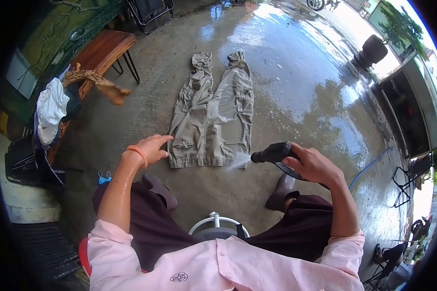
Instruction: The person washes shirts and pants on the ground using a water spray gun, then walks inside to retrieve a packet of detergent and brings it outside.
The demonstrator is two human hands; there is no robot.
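Note:
A pair of khaki cargo trousers [211, 114] lies spread flat on the wet concrete floor, waistband toward me and legs pointing away. My right hand [313, 165] is wrapped around a black hose spray gun [272, 153]. White water spray [240, 160] fans out of its nozzle onto the waistband's right corner. With fingers stretched out, my left hand [154, 148] hovers at the left edge of the trousers, near a buttoned pocket [183, 144], and holds nothing. An orange band circles that wrist.
Water pools on the floor [296, 72] to the right. A wooden bench [99, 53] with driftwood and white cloth [52, 109] stands at left. A blue hose [371, 167] runs along the right side. Beside my left knee lies a blue mask [104, 178].

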